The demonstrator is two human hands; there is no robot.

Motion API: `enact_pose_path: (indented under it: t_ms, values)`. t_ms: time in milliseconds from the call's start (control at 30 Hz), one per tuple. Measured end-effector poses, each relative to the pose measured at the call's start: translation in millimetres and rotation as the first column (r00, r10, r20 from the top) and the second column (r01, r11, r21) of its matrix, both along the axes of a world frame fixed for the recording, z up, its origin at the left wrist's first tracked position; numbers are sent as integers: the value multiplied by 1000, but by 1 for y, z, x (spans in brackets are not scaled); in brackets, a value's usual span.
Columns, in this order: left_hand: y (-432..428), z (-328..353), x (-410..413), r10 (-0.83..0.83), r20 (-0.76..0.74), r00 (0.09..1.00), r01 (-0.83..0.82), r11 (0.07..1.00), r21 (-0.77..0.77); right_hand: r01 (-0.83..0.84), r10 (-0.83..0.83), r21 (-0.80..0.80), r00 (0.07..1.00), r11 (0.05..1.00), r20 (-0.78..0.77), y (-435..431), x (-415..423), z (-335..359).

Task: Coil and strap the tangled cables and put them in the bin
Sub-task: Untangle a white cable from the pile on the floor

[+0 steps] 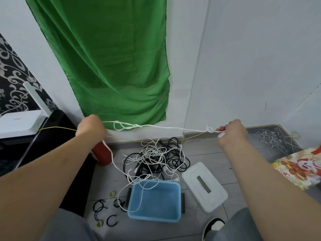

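Looks down on a grey tiled floor (208,153) meeting a white wall (243,66), with a green cloth (112,58) hanging at upper centre and black-and-silver patterned wallpaper (13,75) at far left. Holds a white cable (165,126) stretched across mid-frame, knotted in two places: left hand (91,126) at centre left, fingers fisted round it; right hand (231,132) at centre right, fingers pinching a small loop. Lets the slack fall from the left hand, past a red cylinder (102,155), over the open blue bin (165,200) at lower centre. Has the tangled cables (156,159), black and white, heaped on the floor just above the bin, a white lid (205,186) beside it at right, black straps (102,211) scattered at lower left. Shows a thin yellow wire (57,128) along the wall's foot.
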State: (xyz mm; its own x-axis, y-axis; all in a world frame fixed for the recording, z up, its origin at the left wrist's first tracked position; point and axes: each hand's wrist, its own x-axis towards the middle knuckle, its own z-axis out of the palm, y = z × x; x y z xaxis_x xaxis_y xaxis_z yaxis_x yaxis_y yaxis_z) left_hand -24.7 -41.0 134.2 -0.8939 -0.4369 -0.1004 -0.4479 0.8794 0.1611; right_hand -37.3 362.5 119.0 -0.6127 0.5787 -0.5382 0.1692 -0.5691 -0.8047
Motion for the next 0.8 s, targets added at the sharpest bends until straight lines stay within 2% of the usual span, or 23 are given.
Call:
enact_pose_path:
  t_ms: [67,133,167,233,267,300,367,400,567,800]
  values:
    - [1,-5,2,-7,100,995,11,999,-38,-39,38,-36,999,999,-35,-1,0,0]
    - [21,-8,0,-142,136,980,146,989,-15,-144,127,-119,982,982,-138,-14,-1,6]
    - [37,-8,-1,-221,106,969,218,975,43,-212,181,-150,963,966,-199,-22,0,11]
    - [75,-5,0,-351,-58,935,354,900,255,-351,291,-176,909,920,-297,-44,4,23]
    - [97,1,3,-406,-147,902,430,813,393,-407,333,-183,882,895,-335,-54,6,28]
    - [120,7,8,-436,-205,877,471,687,554,-449,362,-188,857,873,-365,-63,8,31]
    - [159,15,20,-461,-213,862,418,407,812,-494,385,-196,824,847,-416,-78,12,37]
    - [172,16,24,-452,-206,868,369,308,877,-500,379,-209,819,841,-432,-82,13,38]
    - [181,3,37,-227,-180,957,192,35,981,-467,323,-254,832,847,-452,-79,11,43]
    - [173,9,42,-197,-2,980,-65,-330,942,-387,181,-454,884,803,-432,-82,10,43]
